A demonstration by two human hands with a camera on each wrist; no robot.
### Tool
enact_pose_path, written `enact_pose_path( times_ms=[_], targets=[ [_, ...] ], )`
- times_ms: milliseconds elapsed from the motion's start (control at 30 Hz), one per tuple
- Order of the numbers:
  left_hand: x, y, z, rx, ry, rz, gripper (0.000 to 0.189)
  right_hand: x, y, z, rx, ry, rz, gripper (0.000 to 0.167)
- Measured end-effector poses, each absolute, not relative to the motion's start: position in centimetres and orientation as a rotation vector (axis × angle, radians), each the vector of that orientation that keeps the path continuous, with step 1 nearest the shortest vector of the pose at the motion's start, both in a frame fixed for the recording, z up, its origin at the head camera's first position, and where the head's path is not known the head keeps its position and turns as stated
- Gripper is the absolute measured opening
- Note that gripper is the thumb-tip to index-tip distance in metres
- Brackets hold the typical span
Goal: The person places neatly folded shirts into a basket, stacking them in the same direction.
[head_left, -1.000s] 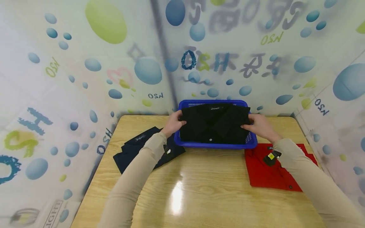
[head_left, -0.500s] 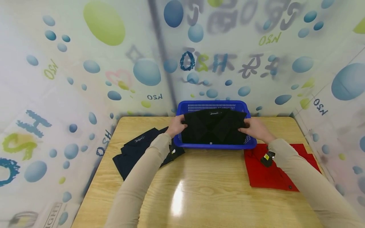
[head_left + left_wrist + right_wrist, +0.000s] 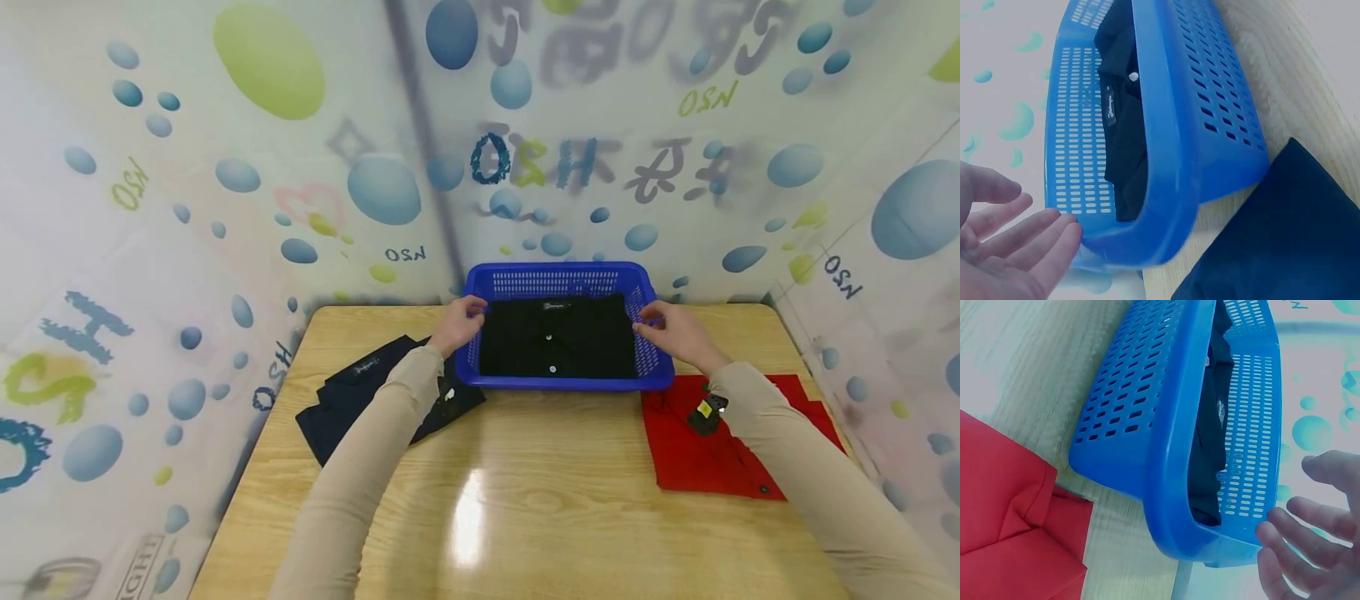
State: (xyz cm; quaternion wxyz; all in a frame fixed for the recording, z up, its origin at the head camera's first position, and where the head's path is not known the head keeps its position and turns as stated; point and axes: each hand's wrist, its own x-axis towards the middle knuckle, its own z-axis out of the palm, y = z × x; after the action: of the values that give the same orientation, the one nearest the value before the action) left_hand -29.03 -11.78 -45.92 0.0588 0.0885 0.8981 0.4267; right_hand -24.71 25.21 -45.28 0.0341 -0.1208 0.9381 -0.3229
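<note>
A folded black shirt (image 3: pixel 585 346) lies inside the blue plastic basket (image 3: pixel 558 384), its label and white buttons facing up. At the basket's left end, my left hand (image 3: pixel 457 325) is held with loosely bent fingers and nothing in them. In the left wrist view the fingertips (image 3: pixel 1070 232) are at the basket's end rim; whether they touch it I cannot tell. My right hand (image 3: pixel 681 335) is at the right end, also holding nothing. Its fingers (image 3: pixel 1291 540) spread beside the rim in the right wrist view.
Left of the basket, folded navy clothing (image 3: pixel 352 400) lies on the wooden table (image 3: pixel 525 517), partly under the left forearm. A folded red garment (image 3: pixel 697 458) lies at the right, partly behind the right forearm. The patterned wall (image 3: pixel 600 167) stands behind the basket.
The black shirt has gone down from the hands into the basket and now lies flat in it. Both hands have let go of its sides and stay near the basket's ends.
</note>
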Motion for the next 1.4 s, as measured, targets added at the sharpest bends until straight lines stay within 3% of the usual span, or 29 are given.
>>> enact_pose_path(
  times_ms=[867,1400],
  targets=[
    [-27.2,-16.4,-45.3,0.335,2.753,1.244,0.032,-23.0,25.1,-46.2,-0.467,2.876,-1.006,0.022],
    [-23.8,-21.1,-46.3,0.351,2.752,1.242,0.031,-21.3,22.9,-46.5,-0.587,2.803,-1.114,0.016]
  ],
)
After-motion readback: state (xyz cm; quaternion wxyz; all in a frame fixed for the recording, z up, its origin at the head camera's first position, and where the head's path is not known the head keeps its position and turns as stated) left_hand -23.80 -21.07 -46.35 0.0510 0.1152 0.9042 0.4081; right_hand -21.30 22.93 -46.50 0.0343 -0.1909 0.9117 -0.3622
